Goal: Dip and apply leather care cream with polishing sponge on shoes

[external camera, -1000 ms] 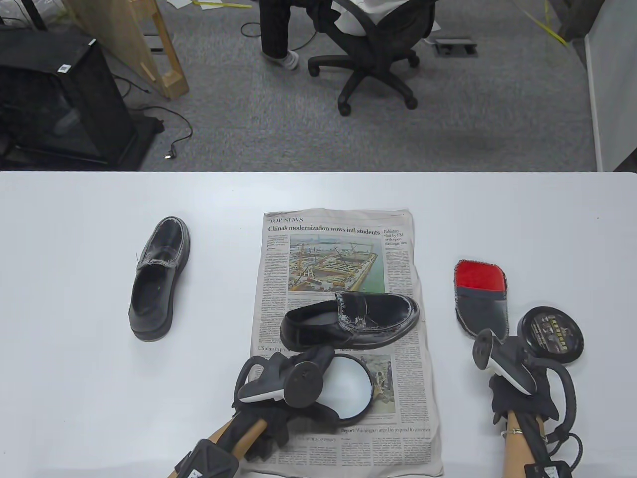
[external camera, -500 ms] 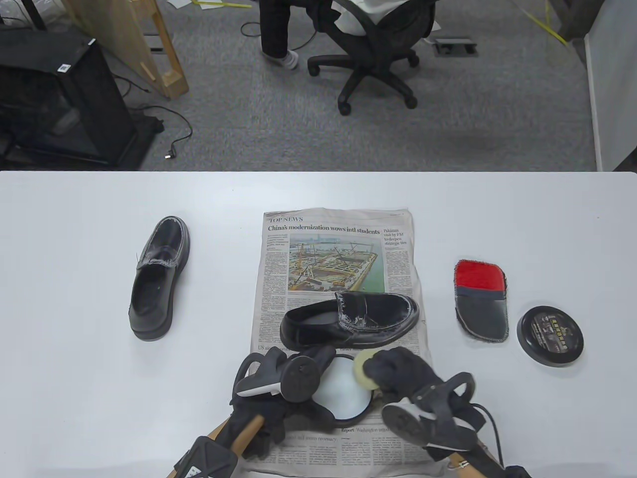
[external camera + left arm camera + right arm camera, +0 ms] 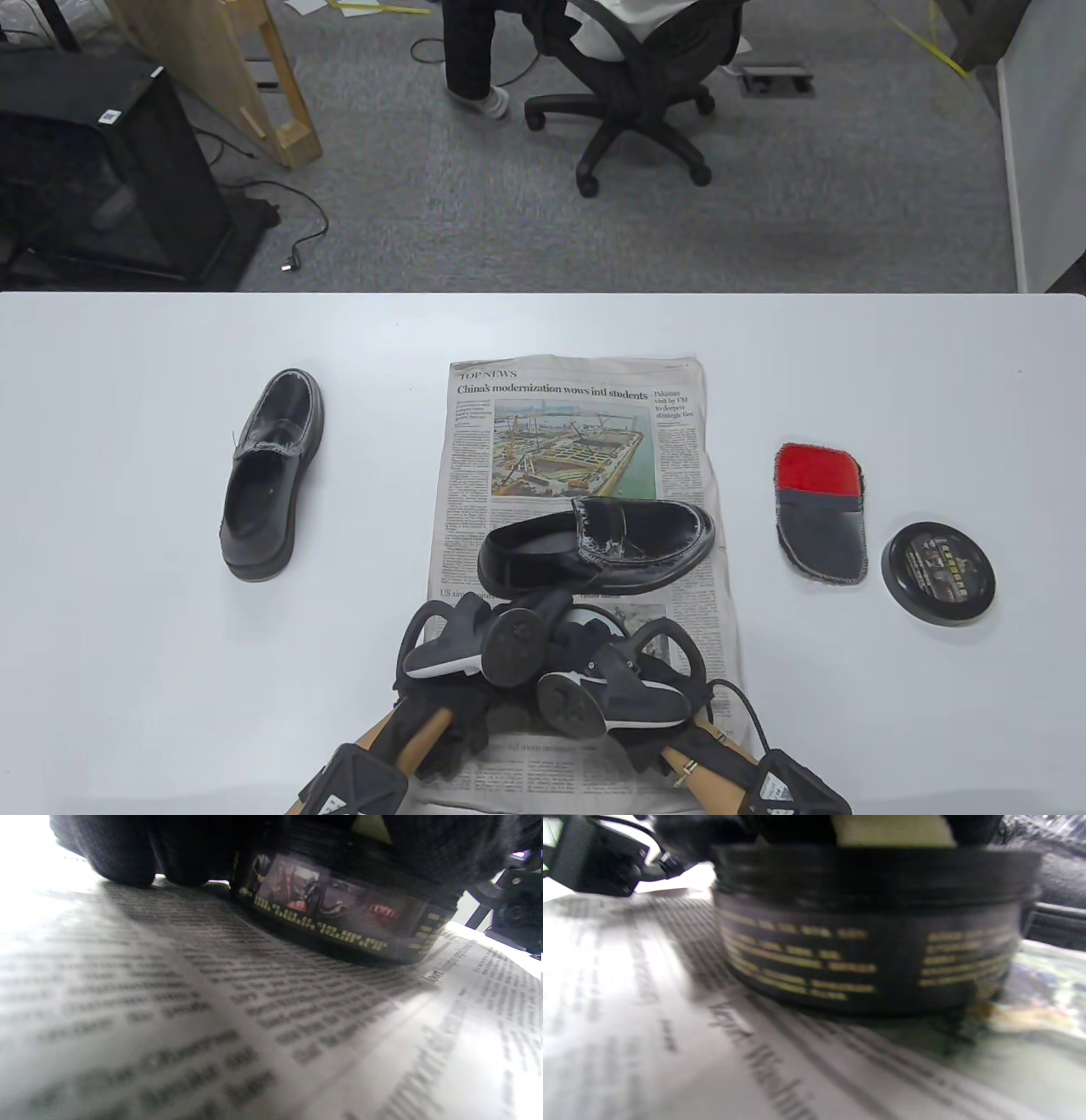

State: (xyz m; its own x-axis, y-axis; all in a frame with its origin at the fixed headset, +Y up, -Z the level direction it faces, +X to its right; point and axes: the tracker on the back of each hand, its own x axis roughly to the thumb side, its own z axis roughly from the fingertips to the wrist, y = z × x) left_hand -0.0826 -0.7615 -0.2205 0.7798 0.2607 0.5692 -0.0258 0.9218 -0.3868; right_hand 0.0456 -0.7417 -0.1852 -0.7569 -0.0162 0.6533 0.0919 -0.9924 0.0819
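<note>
Left hand (image 3: 475,649) braces the cream tin (image 3: 869,929) on the newspaper (image 3: 577,424); right hand (image 3: 611,679) pinches the sponge (image 3: 893,830) into it (loading cream, I'd judge).

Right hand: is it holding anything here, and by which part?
The right hand holds the pale yellow sponge by its upper part, over the open cream jar. The exact finger placement is hidden. The left hand steadies the jar's side.

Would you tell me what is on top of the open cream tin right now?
A pale yellow sponge sits at the cream tin rim, in the right hand. The cream inside is hidden.
</note>
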